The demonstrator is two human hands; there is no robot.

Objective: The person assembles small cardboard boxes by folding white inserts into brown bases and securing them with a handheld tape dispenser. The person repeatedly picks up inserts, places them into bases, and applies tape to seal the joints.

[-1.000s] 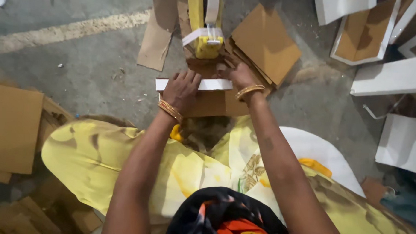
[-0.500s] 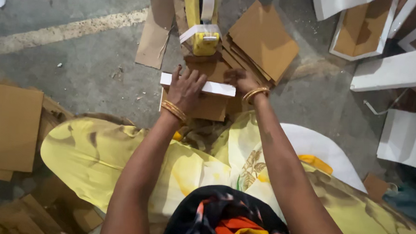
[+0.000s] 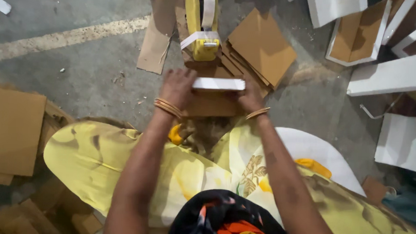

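Only the head view here, looking straight down at someone sitting on a concrete floor (image 3: 81,62) in yellow patterned clothes.

Both hands are on a flat white strip (image 3: 218,83) sitting on a brown cardboard piece (image 3: 208,105) right in front of the knees. The left hand (image 3: 177,88) is at the strip's left end, fingers spread and curled over the edge, gold bangles (image 3: 167,107) on the wrist. The right hand (image 3: 251,96) is at the right end, fingers pressed against the strip, with a single bangle (image 3: 258,113) on that wrist. So the strip is pinched between the two hands, end to end. Whether the thumbs are tucked under it, I can't tell, it's a bit blurry.

Just beyond the strip is a yellow tape dispenser (image 3: 202,24) with white tape running down it, standing on a fanned stack of brown cardboard squares (image 3: 261,45). A loose cardboard strip (image 3: 152,50) lies to the left of that.

Off to the right, well apart from the hands, are white box pieces (image 3: 389,75) and an open white tray with a brown inside (image 3: 356,37). On the left edge there's a pile of flat cardboard sheets (image 3: 11,128). A pale painted line (image 3: 58,39) runs across the floor.
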